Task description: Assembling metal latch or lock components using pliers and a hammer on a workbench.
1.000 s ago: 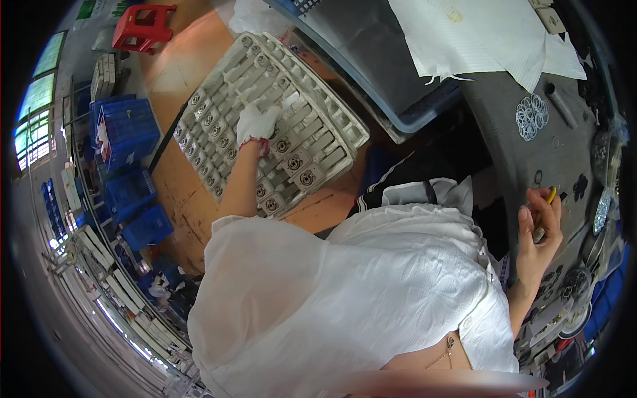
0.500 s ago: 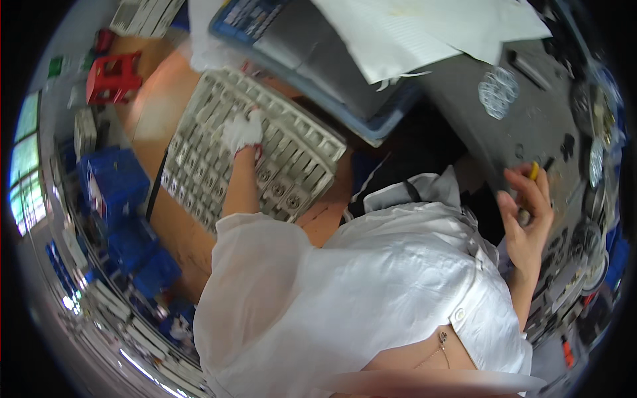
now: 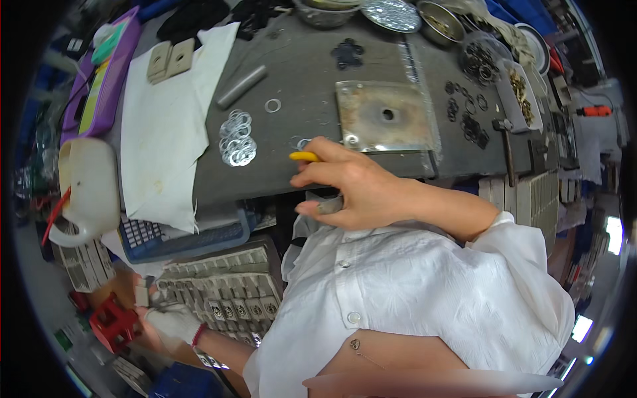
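Observation:
My left hand [image 3: 171, 321], in a white glove with a red cuff, is at the lower left beside a tray [image 3: 219, 278] with rows of grey-beige parts. A small beige block [image 3: 141, 292] sits at its closed fingertips. My bare right hand [image 3: 361, 189] is over the front edge of the grey worktable [image 3: 285, 123], fingers curled. A yellow tip [image 3: 305, 156] sticks out by its index finger, and a grey piece [image 3: 330, 205] shows near the thumb; what these are I cannot make out. Just beyond are flat metal rings [image 3: 237, 139] and a square metal plate [image 3: 387, 116] with a hole.
A white sheet [image 3: 162, 132] with two beige blocks [image 3: 170, 61] lies on the left. Nearby stand a purple tray [image 3: 106, 79], a cream jug [image 3: 89, 176], a blue basket [image 3: 186, 245] and a red stool [image 3: 114, 323]. Dark rings [image 3: 470, 109] and a hammer [image 3: 507, 149] lie right.
My view has swung right toward the worktable. My left hand is now beside the tray of parts instead of over it, with a block at its fingers. My right hand has come over the table edge.

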A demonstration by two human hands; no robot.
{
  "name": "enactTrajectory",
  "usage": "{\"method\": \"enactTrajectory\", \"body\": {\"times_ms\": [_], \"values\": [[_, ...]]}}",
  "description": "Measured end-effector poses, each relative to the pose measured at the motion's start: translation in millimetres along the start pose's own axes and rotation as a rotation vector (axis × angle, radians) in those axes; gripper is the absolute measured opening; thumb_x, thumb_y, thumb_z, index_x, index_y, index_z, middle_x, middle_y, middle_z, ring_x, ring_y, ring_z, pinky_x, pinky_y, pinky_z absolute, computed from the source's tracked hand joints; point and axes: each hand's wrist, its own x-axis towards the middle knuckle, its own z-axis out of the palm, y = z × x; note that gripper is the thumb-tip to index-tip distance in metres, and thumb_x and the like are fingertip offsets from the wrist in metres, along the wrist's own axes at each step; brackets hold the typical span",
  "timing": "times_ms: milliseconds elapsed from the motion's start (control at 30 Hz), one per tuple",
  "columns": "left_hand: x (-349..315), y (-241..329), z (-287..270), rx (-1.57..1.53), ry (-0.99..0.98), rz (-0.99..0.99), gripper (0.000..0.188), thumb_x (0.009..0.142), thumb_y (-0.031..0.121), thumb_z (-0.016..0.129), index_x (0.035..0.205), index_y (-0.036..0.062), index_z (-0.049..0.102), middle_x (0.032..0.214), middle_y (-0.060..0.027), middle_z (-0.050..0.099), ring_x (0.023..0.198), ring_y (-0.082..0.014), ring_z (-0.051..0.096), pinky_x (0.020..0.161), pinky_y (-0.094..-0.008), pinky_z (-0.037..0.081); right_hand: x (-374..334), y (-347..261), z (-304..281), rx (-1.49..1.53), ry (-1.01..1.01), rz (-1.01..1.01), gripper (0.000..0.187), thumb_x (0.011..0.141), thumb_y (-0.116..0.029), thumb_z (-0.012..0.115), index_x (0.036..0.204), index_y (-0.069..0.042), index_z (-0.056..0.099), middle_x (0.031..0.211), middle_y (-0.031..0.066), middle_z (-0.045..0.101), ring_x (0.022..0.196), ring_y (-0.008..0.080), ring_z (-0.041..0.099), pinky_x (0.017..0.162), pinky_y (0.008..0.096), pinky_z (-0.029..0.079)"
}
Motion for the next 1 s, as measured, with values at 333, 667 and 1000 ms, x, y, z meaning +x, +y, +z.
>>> {"method": "enactTrajectory", "body": {"times_ms": [333,667,1000], "values": [[-151.2,13.4,232.7,0.085,-1.364,-0.315,0.062,0.09,0.033,0.063,0.135,-0.0028,0.041,0.111,-0.0211,0.06,0.074,-0.0219,0.061,0.057,-0.0342,0.052,-71.7,35.2,-71.4,0.069,0.631,0.048,0.018,0.084,-0.01,0.069,0.096,0.003,0.068,0.102,0.0104,0.061,0.086,0.0136,0.059,0.073,0.0257,0.047],[-270.9,-31.5,371.4,0.912,-1.985,0.767,0.033,0.089,0.011,0.057,0.119,-0.0028,0.055,0.099,-0.0129,0.064,0.074,-0.0158,0.062,0.07,-0.0274,0.052,-161.4,101.2,-100.7,0.368,1.154,0.205,0.014,0.087,-0.003,0.066,0.098,0.003,0.068,0.098,0.0062,0.061,0.076,0.0095,0.055,0.072,0.0229,0.045],[-291.5,-27.0,344.3,0.777,-1.918,1.411,0.036,0.066,-0.005,0.066,0.097,0.0055,0.053,0.104,-0.0142,0.058,0.094,-0.0378,0.058,0.077,-0.045,0.049,-164.3,134.3,-158.7,-0.252,0.915,0.319,0.019,0.08,-0.006,0.068,0.099,-0.002,0.07,0.098,0.0137,0.061,0.091,0.0289,0.062,0.08,0.0357,0.049]]}}
